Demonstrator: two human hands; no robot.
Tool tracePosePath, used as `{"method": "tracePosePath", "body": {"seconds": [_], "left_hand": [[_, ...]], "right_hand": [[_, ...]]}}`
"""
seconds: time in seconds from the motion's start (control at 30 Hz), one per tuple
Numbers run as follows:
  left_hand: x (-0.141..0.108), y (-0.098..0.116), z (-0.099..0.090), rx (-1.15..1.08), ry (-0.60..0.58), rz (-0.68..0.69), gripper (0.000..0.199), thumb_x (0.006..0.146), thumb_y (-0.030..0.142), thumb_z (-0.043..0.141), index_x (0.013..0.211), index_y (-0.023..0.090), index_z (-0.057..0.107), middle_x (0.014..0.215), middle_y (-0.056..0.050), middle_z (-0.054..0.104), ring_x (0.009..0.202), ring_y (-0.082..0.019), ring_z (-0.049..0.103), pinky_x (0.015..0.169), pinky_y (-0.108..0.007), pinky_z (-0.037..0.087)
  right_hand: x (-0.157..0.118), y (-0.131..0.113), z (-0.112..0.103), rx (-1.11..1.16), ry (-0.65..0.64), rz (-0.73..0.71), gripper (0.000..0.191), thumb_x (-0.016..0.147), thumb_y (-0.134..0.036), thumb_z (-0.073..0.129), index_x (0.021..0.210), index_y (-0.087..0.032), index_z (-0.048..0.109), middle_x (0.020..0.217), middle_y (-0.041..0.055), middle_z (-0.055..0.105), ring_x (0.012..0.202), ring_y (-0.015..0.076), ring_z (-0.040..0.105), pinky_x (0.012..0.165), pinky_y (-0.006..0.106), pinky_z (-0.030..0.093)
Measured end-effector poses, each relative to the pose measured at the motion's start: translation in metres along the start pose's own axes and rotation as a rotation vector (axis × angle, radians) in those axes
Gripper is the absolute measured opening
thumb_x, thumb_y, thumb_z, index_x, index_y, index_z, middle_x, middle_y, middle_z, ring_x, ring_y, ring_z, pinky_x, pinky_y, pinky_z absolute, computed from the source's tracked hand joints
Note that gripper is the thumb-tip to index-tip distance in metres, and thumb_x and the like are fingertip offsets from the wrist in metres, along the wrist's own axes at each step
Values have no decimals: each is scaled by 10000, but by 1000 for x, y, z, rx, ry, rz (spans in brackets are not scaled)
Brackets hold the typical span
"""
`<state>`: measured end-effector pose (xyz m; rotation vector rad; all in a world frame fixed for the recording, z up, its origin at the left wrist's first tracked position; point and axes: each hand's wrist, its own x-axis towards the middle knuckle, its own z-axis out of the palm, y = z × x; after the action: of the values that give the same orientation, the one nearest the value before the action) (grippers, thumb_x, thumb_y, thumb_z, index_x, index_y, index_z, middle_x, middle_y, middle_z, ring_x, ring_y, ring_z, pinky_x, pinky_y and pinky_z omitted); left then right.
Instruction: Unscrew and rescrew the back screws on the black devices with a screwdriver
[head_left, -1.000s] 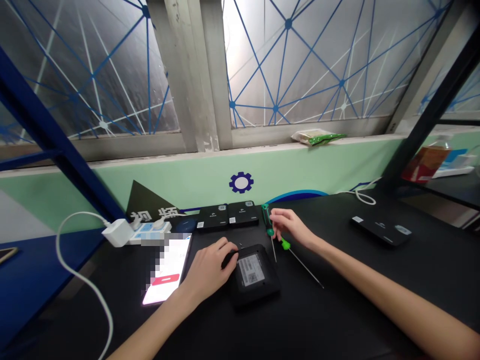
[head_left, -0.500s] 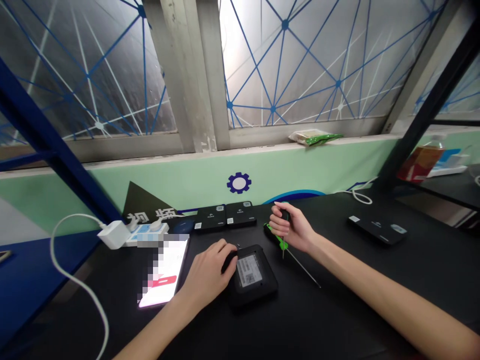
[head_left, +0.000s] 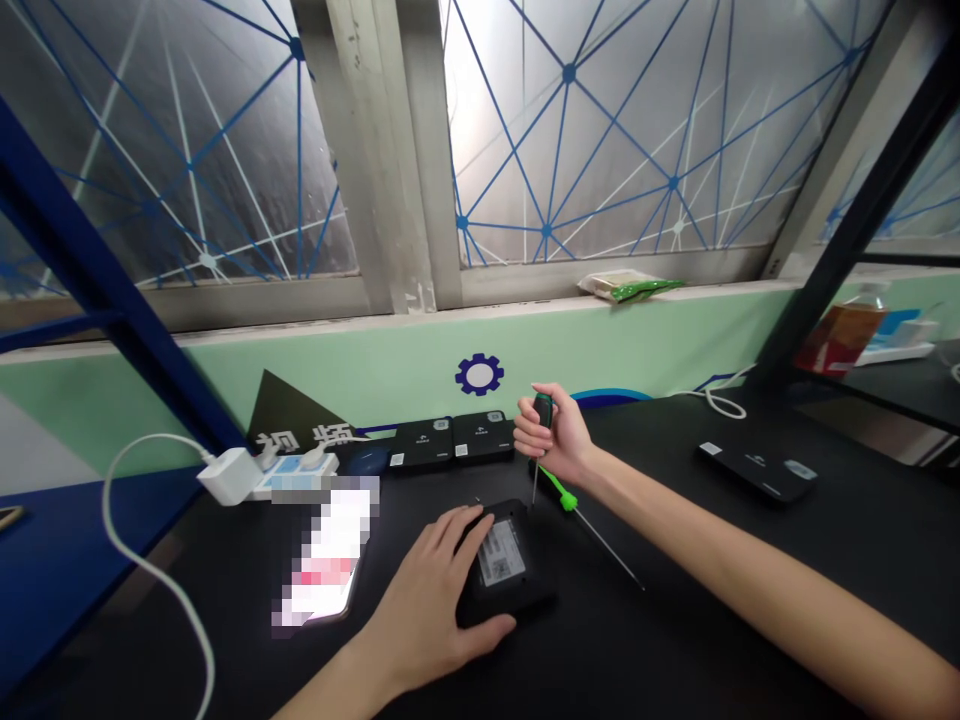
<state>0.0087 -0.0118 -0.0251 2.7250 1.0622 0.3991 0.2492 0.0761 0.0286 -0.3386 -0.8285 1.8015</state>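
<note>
Black box between phone and bright-green screwdriver

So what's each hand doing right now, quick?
Left hand: open, fingers spread on the nearest box, not gripping it.
Right hand: closed, holding a screwdriver, tip down.

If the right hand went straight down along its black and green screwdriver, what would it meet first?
Probably the black, square plastic device under the left hand: the tip of the screwdriver points at its far right corner. Depth is unclear; they may touch.
</note>
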Motion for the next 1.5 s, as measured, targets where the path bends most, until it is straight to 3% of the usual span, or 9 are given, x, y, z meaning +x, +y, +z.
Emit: {"method": "tracePosePath", "body": {"seconds": [0.23, 0.43, 0.93, 1.37, 1.5], "left_hand": [[-1, 2, -6, -56, -45, -70, 963, 735, 501, 757, 1535, 251, 285, 1569, -98, 319, 1410, -360, 314, 1143, -538, 306], [-1, -1, -12, -74, -92, -64, 953, 741, 529, 753, 1535, 269, 295, 1582, -87, 298, 1429, -364, 283, 1153, -555, 278], [1, -6, -21, -78, -128, -37, 975, 732, 504, 777, 1543, 310, 272, 1593, -63, 282, 1435, -349, 277, 1151, -527, 294], [2, 2, -14, -80, -44, -75, 895, 721, 504, 775, 1490, 299, 367, 1546, -89, 358, 1389, -371, 351, 1124, -562, 315], [4, 0, -14, -83, -55, -74, 915, 685, 497, 804, 1473, 286, 391, 1522, -93, 385, 1376, -367, 363, 1136, -563, 294]], "right_hand": [[24, 5, 12, -52, 49, -36, 317, 845, -280, 511, 549, -181, 452, 472, -45, 383, 401, 76, 274, 367, 185, 220], [33, 13, 10, -90, 96, -39, 334, 874, -299, 535, 567, -186, 471, 436, -58, 383, 374, 73, 249, 356, 188, 226], [33, 16, 6, -109, 110, -5, 351, 850, -295, 565, 556, -196, 400, 411, -92, 302, 359, 57, 193, 360, 190, 184], [28, 22, 20, -239, 111, -88, 340, 872, -286, 555, 575, -195, 416, 412, -93, 311, 344, 46, 196, 355, 187, 169], [25, 26, 27, -242, 57, -89, 357, 869, -267, 536, 543, -193, 412, 387, -100, 278, 337, 41, 160, 347, 185, 132]]}}
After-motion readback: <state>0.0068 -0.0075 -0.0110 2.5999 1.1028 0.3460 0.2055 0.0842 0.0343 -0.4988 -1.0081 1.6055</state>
